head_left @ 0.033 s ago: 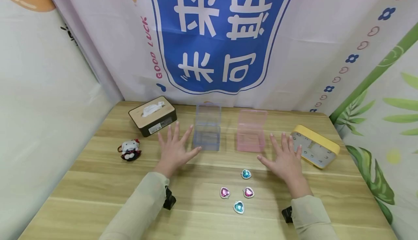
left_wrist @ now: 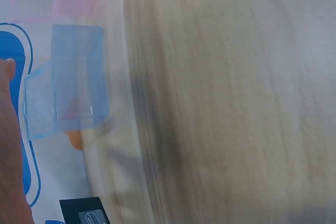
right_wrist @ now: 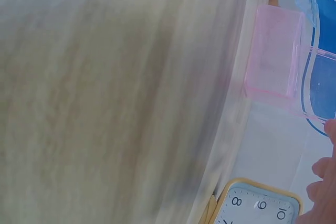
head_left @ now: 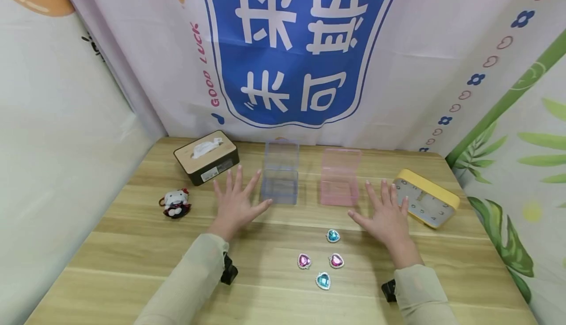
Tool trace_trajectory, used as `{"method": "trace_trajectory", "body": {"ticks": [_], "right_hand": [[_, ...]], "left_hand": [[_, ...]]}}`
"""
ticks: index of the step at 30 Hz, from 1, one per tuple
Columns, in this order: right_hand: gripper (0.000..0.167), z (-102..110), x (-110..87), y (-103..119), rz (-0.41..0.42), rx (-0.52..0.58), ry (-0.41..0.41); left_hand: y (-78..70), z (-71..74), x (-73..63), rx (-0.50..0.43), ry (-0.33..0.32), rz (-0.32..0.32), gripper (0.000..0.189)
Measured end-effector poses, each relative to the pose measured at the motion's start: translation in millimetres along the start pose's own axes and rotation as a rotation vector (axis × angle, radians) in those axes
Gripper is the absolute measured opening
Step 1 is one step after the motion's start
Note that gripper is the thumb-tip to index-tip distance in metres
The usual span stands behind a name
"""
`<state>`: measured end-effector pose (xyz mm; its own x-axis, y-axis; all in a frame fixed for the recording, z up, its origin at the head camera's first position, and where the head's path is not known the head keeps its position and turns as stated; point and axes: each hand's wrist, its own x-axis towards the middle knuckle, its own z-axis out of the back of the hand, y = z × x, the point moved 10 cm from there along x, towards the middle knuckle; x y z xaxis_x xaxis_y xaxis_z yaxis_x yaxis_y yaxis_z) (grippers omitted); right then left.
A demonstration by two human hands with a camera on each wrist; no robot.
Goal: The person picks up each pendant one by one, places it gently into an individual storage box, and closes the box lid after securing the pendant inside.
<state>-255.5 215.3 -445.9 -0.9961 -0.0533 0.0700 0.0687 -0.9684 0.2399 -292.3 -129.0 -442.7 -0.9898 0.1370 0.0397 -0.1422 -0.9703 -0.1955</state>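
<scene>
My left hand is spread with straight fingers and holds nothing, just left of a clear blue box with its lid raised. To the right of a clear pink box, also with its lid up, my right hand is spread and holds nothing. Its fingertips come near a yellow clock. Between the forearms lie heart-shaped gems with silvery rims: a blue gem, a pink gem, another pink gem and a second blue gem.
A tissue box stands at the back left, beyond the left fingertips. A small white doll charm sits to the left on the wooden table. Behind the table's back edge hangs a printed curtain.
</scene>
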Motion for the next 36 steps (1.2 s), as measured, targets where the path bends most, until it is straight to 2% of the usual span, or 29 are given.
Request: {"method": "trace_trajectory", "body": {"ticks": [6, 12, 19, 24, 28, 33, 36], "right_hand": [[0.092, 1, -1.3, -1, 0.003, 0.006, -0.012], [0.093, 8, -3.0, 9, 0.039, 0.037, -0.043], [0.095, 10, -9.2, 31, 0.096, 0.120, -0.044], [0.094, 6, -16.0, 49, 0.181, 0.155, -0.060], [0.094, 3, -22.0, 65, 0.268, 0.174, -0.084], [0.091, -6, -29.1, 83, 0.328, 0.207, -0.076], [0.088, -12, -33.1, 93, 0.352, 0.267, -0.041]], "left_hand": [[0.7, 2.5, 0.4, -0.032, -0.008, 0.000, 0.082], [1.7, 8.1, 4.7, -0.213, -0.014, 0.001, 0.077], [2.4, 8.1, 8.2, -0.443, 0.017, 0.010, 0.076], [-0.4, 4.0, 11.1, -0.604, 0.034, -0.015, 0.075], [1.5, -1.8, 15.3, -0.728, 0.041, -0.005, 0.072], [6.8, -9.5, 19.9, -0.809, 0.047, 0.035, 0.070], [7.7, -13.7, 23.2, -0.837, 0.051, 0.027, 0.068]]}}
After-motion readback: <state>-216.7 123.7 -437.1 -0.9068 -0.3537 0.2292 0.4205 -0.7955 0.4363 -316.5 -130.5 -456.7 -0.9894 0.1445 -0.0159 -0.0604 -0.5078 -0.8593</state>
